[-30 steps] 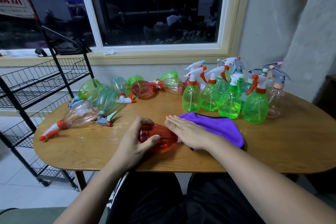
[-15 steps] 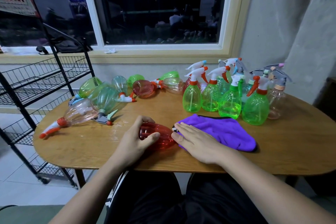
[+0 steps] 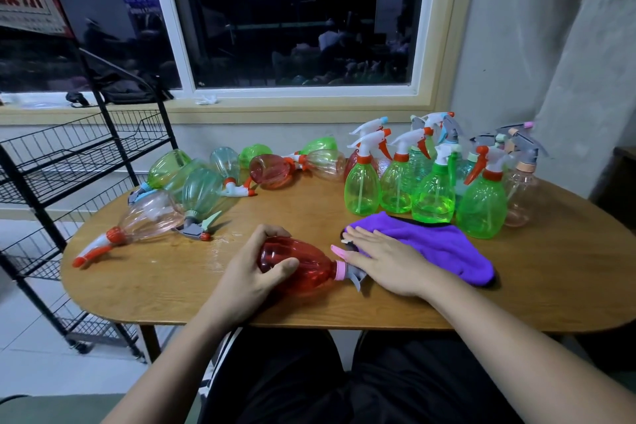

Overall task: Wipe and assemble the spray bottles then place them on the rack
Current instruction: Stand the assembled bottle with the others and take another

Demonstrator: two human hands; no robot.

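A red spray bottle (image 3: 303, 268) lies on its side near the front of the wooden table (image 3: 516, 293), its pink and grey trigger head pointing right. My left hand (image 3: 254, 272) grips the bottle's body. My right hand (image 3: 385, 262) lies flat, fingers straight, on the left end of a purple cloth (image 3: 444, 248), beside the trigger head. A black wire rack (image 3: 69, 162) stands left of the table.
Several green, clear and pink bottles (image 3: 192, 189) lie on their sides at the table's back left. Several upright bottles (image 3: 433, 189) with trigger heads stand at the back right, just behind the cloth. A window and wall close off the far side.
My right hand slid right along the cloth, uncovering the red bottle's pink and grey trigger head. My left hand kept its grip on the bottle.
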